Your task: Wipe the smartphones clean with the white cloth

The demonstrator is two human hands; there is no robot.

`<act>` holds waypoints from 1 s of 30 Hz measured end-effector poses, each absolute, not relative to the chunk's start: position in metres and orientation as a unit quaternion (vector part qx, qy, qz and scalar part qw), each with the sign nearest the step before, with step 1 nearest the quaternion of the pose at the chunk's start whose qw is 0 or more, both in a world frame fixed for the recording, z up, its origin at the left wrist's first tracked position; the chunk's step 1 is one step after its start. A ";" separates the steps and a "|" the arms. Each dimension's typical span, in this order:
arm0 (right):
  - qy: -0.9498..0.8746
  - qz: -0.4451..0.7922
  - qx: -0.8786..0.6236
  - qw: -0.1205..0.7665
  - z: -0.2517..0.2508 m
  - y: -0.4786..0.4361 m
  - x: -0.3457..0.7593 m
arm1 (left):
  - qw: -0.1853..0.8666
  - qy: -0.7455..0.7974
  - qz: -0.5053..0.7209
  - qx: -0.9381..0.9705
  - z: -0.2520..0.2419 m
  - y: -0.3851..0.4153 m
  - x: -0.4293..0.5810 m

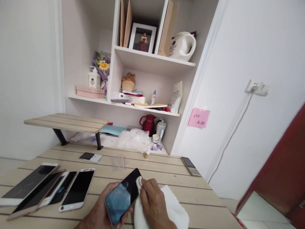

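Note:
A black smartphone lies tilted in my left hand, whose fingers wrap round its lower edges. Its screen faces up and shows pale reflections. My right hand pinches a bunched corner of a white cloth against the phone's upper right edge. The rest of the cloth spreads over the table beneath and to the right of my right hand. Left of my hands several other phones lie on the table, a white one nearest and a white-edged one farther left, partly overlapping.
On the slatted table are a white keypad phone, a clear plastic bag and another keypad phone at right. A raised wooden stand sits at back left. Behind, shelves hold a red jug and crumpled plastic.

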State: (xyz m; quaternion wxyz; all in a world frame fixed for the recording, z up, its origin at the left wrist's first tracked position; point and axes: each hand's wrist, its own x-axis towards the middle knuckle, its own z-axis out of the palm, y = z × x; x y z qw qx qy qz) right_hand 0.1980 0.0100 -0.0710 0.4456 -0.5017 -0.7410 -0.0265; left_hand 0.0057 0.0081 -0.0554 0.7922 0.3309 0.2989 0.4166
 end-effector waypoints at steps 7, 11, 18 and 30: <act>-0.736 -0.044 -0.511 0.442 -0.068 0.007 0.197 | 0.809 0.293 0.422 0.286 -0.049 0.007 0.005; -0.811 -0.032 -0.436 0.389 -0.068 0.001 0.191 | 0.804 0.310 0.423 0.281 -0.049 0.009 0.004; -0.733 -0.046 -0.513 0.444 -0.064 0.007 0.198 | 0.802 0.300 0.418 0.304 -0.052 0.009 0.004; -0.734 -0.046 -0.517 0.438 -0.064 0.007 0.199 | 0.807 0.285 0.408 0.317 -0.062 0.011 0.004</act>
